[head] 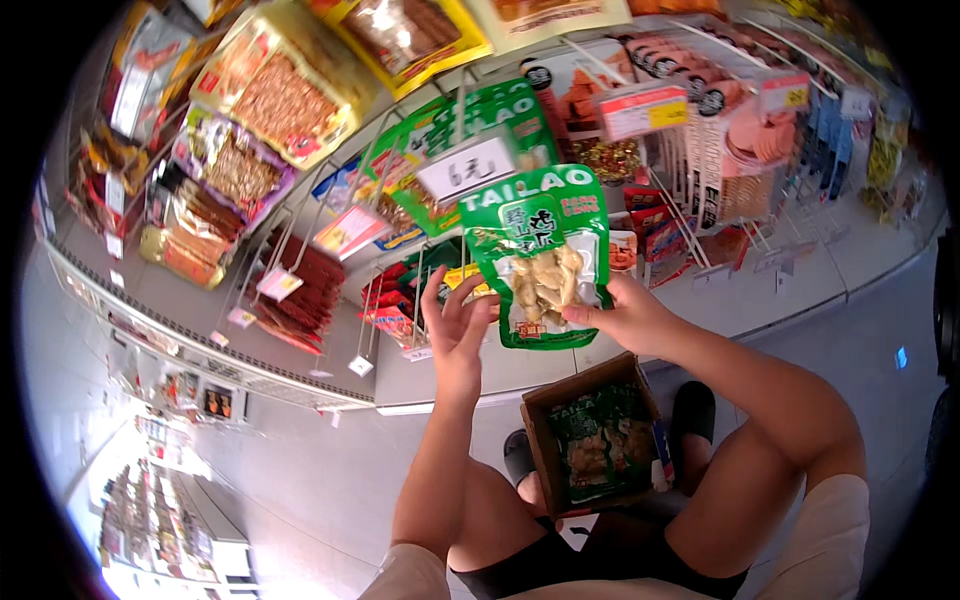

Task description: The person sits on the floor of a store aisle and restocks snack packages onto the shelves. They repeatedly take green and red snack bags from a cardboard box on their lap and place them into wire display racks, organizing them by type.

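My right hand (637, 315) grips a green-and-white plastic pack of pale, vacuum-sealed food pieces (546, 277) by its lower right, thumb on the front. The pack stands upright before the shelf rack, its top just below a white price tag (466, 166) with handwriting. My left hand (459, 319) is at the pack's left edge, fingers apart; whether a fingertip touches the pack is hard to tell. Behind the tag, similar green packs (517, 112) hang on a hook. Between my feet, a cardboard box (536, 450) holds more green packs (600, 450).
Wire hooks with price tags (643, 112) jut from the rack. Pink sliced-meat packs (739, 150) hang at right, dark red packs (296, 292) at left. Below runs the white shelf base (450, 382). My knees flank the box; grey tiled floor (315, 480) extends left.
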A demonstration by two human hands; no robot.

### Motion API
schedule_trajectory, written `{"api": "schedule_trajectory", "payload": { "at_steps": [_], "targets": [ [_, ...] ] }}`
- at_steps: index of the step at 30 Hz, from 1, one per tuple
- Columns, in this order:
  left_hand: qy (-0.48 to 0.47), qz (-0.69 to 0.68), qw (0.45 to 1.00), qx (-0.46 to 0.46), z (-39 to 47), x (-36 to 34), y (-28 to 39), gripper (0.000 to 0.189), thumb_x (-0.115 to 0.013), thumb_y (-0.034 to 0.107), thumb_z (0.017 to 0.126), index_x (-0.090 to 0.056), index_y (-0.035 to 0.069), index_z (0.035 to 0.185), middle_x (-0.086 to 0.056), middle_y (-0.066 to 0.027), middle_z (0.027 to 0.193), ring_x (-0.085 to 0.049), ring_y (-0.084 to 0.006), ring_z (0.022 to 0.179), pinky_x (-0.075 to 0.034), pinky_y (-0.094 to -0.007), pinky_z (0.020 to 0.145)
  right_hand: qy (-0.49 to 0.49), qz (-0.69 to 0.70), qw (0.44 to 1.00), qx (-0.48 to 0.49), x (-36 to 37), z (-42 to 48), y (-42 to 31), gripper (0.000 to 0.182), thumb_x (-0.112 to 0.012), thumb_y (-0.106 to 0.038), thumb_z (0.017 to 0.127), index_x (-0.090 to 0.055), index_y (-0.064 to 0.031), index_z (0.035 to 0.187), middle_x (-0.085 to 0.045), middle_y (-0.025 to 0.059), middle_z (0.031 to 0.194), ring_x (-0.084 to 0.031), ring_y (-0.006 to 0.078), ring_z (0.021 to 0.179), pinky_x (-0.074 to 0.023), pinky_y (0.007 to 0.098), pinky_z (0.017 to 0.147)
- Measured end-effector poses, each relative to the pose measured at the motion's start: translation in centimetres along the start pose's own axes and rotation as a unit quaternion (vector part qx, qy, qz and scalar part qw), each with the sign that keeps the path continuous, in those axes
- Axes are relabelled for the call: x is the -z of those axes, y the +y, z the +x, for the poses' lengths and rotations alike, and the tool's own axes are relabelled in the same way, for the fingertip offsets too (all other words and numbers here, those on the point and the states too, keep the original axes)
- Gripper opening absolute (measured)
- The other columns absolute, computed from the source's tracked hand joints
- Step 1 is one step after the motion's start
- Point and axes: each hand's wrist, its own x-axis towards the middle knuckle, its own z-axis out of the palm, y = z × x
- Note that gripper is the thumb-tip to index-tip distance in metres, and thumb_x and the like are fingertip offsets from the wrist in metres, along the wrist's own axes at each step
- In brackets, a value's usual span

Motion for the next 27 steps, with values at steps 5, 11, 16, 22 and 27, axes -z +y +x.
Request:
{"api": "schedule_trajectory", "payload": {
  "at_steps": [5,11,16,22,27],
  "targets": [
    [-0.02,0.208,0.967,-0.145,0.2,0.8,-0.2,0.06,-0.065,0.009,0.095,-0.035,0.009,0.147,-0.038,-0.0133,0.154,-0.05,-0.0252,0.127,-0.046,-0.0348,0.096,0.014,-0.022,0.997,0.076,0.8,-0.1,-0.4,0.048,-0.069,-0.021,0.096,-0.051,-0.0019,0.137,-0.062,0.0049,0.127,-0.055,0.0122,0.115,-0.0456,0.0316,0.098],
    [-0.024,0.365,0.895,-0.254,4.4,-4.3,4.1,0.044,-0.066,0.008,0.093,-0.055,0.003,0.136,-0.054,-0.0135,0.141,-0.05,-0.026,0.127,-0.041,-0.0354,0.102,0.045,-0.058,0.993,0.088,1.6,-0.2,-0.3,0.048,-0.066,-0.021,0.098,-0.049,-0.0017,0.138,-0.061,0.0064,0.13,-0.055,0.0132,0.117,-0.0442,0.0318,0.101],
    [-0.016,0.364,0.85,-0.379,6.5,-6.1,7.0,0.051,-0.063,-0.001,0.092,-0.051,0.002,0.141,-0.05,-0.0138,0.147,-0.05,-0.0243,0.13,-0.039,-0.0367,0.106,0.026,-0.043,0.992,0.12,0.3,0.3,-1.2,0.049,-0.068,-0.021,0.098,-0.048,-0.0013,0.139,-0.061,0.0063,0.131,-0.056,0.013,0.118,-0.0449,0.031,0.1],
    [0.001,0.397,0.813,-0.426,6.7,-6.5,7.2,0.051,-0.064,-0.004,0.087,-0.055,0.001,0.136,-0.046,-0.02,0.149,-0.044,-0.0328,0.14,-0.032,-0.0429,0.115,-0.009,-0.046,0.99,0.133,-0.5,1.0,-1.5,0.051,-0.069,-0.022,0.097,-0.048,-0.001,0.137,-0.061,0.0053,0.129,-0.056,0.012,0.115,-0.0458,0.0295,0.099],
    [-0.018,0.399,0.798,-0.452,7.3,-6.0,7.1,0.054,-0.066,-0.005,0.081,-0.057,0.001,0.134,-0.046,-0.0219,0.149,-0.054,-0.0352,0.129,-0.043,-0.0421,0.107,-0.003,-0.014,0.996,0.089,-1.1,1.3,-2.9,0.055,-0.069,-0.028,0.096,-0.047,-0.0015,0.139,-0.058,0.0092,0.134,-0.056,0.0172,0.12,-0.045,0.0346,0.101]
  ]
}}
